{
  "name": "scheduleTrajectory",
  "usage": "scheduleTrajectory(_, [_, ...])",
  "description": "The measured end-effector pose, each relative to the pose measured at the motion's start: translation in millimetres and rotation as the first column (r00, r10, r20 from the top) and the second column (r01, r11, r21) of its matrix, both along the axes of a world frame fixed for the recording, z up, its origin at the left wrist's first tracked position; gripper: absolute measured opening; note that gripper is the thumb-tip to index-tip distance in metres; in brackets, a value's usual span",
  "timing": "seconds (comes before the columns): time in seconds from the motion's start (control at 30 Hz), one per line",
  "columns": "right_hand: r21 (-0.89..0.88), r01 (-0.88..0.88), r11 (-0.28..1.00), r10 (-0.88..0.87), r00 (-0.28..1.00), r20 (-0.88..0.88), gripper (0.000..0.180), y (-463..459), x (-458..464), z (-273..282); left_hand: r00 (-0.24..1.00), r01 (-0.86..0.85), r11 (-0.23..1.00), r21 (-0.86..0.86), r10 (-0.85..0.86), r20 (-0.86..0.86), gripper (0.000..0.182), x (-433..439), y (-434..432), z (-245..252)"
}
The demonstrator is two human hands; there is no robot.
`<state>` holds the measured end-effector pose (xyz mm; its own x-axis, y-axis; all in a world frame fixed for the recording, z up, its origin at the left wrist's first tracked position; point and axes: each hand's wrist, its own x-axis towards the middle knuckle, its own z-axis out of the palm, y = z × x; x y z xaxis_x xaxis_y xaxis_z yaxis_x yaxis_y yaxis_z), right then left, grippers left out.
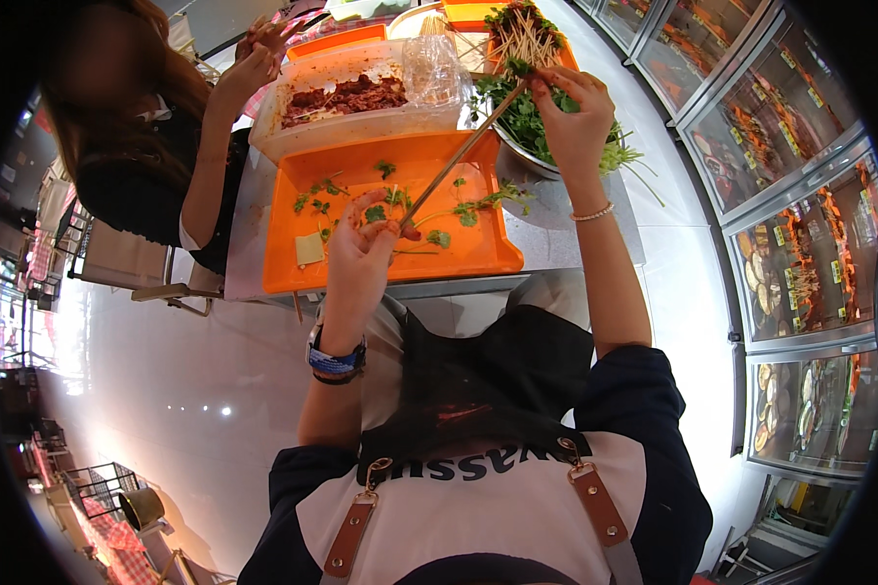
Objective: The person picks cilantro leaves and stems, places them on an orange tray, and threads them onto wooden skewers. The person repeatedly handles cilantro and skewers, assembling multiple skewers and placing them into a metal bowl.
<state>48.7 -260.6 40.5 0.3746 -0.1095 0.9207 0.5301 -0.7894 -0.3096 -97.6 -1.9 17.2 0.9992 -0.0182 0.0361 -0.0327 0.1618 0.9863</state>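
My left hand [366,245] holds the lower end of a thin bundle of bamboo skewers [462,152] over the orange tray [410,269]. At the upper end, the fingers of my right hand [574,102] pinch the skewers beside a dark green herb clump [518,67]. The skewers slant up to the right between both hands. Loose cilantro sprigs [468,213] and a pale yellow square piece [309,249] lie in the tray. Beneath my right hand, a metal bowl [530,162] holds leafy green herbs [516,117]. How many skewers I hold cannot be told.
A translucent tub [263,131] of red marinated meat [347,99] with plastic wrap stands behind the tray. Farther back, herb-tipped skewers [530,36] lie in an orange tray. Another person's hands [260,55] are raised at the left. Glass-door display fridges [797,270] line the right side.
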Motion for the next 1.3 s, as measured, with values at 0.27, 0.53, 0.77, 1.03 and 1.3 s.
scheduleTrajectory(0.27, [0.621,-0.134,0.772,0.357,0.9,-0.249,0.021,16.8,-5.5,-12.2,0.998,-0.04,0.998,0.04,0.037,0.056,0.038,-3.0,-5.3,0.8])
scheduleTrajectory(0.53, [0.817,-0.294,0.497,0.607,0.79,-0.086,0.028,21.4,-6.5,-13.6,0.982,-0.119,0.975,0.187,0.089,0.165,0.039,-6.1,-5.3,-3.8])
scheduleTrajectory(0.77, [0.866,-0.451,0.216,0.717,0.675,0.173,0.022,24.1,4.0,-20.6,0.949,-0.202,0.949,0.244,0.128,0.287,0.042,-14.8,-12.6,-5.6])
scheduleTrajectory(1.03, [0.866,-0.492,0.092,0.805,0.549,0.227,0.023,20.9,6.3,-20.8,0.986,-0.045,0.98,0.196,0.012,0.165,0.043,-14.6,-9.5,-10.8])
scheduleTrajectory(1.3, [0.867,-0.491,-0.081,0.829,0.45,0.332,0.022,9.0,8.0,-26.1,0.991,0.106,0.994,-0.005,-0.105,0.083,0.039,-24.0,-21.9,-0.2])
